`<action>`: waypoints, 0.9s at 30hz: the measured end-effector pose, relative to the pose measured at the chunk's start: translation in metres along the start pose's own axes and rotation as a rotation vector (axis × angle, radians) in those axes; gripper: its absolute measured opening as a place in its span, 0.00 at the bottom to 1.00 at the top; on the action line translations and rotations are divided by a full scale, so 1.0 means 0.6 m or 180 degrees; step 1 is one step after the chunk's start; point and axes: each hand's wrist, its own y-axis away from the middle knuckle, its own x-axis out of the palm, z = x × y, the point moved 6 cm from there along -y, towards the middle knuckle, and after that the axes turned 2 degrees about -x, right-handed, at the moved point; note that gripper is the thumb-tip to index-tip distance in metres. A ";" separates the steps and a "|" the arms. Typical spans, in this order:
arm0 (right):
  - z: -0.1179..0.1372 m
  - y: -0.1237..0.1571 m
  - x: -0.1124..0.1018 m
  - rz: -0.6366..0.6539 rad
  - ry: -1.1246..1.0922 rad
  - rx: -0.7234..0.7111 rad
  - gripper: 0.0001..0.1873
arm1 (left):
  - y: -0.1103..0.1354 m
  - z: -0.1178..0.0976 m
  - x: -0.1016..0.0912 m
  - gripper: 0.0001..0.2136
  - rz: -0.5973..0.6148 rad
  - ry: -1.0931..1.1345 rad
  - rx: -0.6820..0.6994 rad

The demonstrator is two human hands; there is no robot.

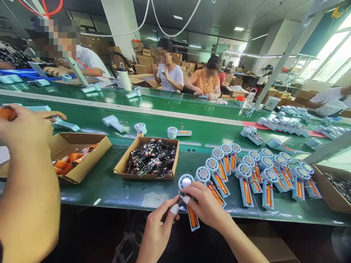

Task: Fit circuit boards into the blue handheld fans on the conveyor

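Found fan shell at bottom centre on bench edge, gripped by curled right hand, dark slim part pinched in left hand; noted rows of battery-fitted shells finished centre right, judged box of circuit boards largely unused.

head cam | looks forward-down | close over green bench edge | hall beyond
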 end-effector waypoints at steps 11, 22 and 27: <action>-0.005 -0.002 0.002 -0.0118 -0.0625 0.0206 0.11 | -0.011 0.008 -0.002 0.14 0.0419 0.0061 -0.0058; -0.011 0.053 -0.021 0.0135 -0.0695 0.0461 0.20 | -0.003 0.024 0.004 0.20 0.0304 -0.0707 0.0052; -0.016 0.037 0.010 -0.0329 -0.1247 0.0323 0.09 | 0.008 -0.001 0.017 0.21 0.0045 -0.1683 0.1063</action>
